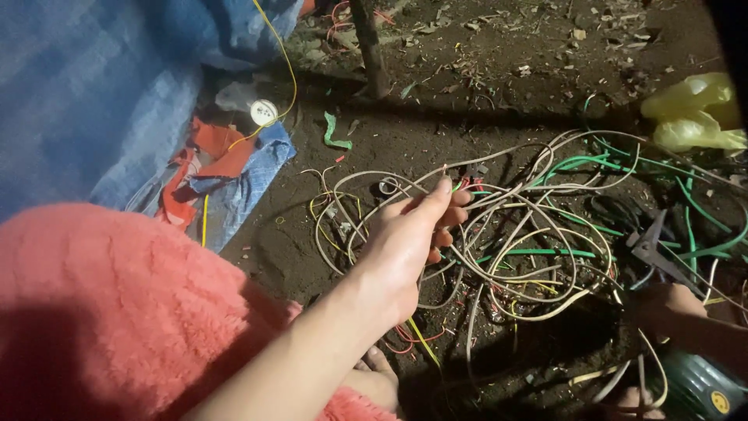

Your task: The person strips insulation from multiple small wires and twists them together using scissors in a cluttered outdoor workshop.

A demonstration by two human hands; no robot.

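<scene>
While the whole pile looks like chaos, what matters is pretty simple: the left hand (405,238) is pinching a pale wire (499,160) between thumb and fingers, and that wire runs up and to the right from the pinch, so its long axis goes diagonally away from the wrist toward the tangle (538,226). Left hand is clearly the nearer one to it, basically right on top of the heap's left edge.

The right hand (674,308) sits low at the right edge, wrapped around the handles of pliers (650,245) with the jaws pointing up-left toward the same heap. It's dark there, so I can't tell how hard the grip is, only that the fingers are closed around the tool.

Materials: the wires are thin plastic-sheathed stuff, mostly dull beige, some green, a few red and yellow strands, all looped and springy and lying on loose dark dirt (499,86) with bits of debris. A yellow plastic bag (693,113) is crumpled up at the top right, well apart from the hands. Off to the left there's a blue woven tarp (93,93) with red scraps and a small white round socket (264,112) on a yellow lead. Fuzzy pink fabric (101,304) fills the lower left.
</scene>
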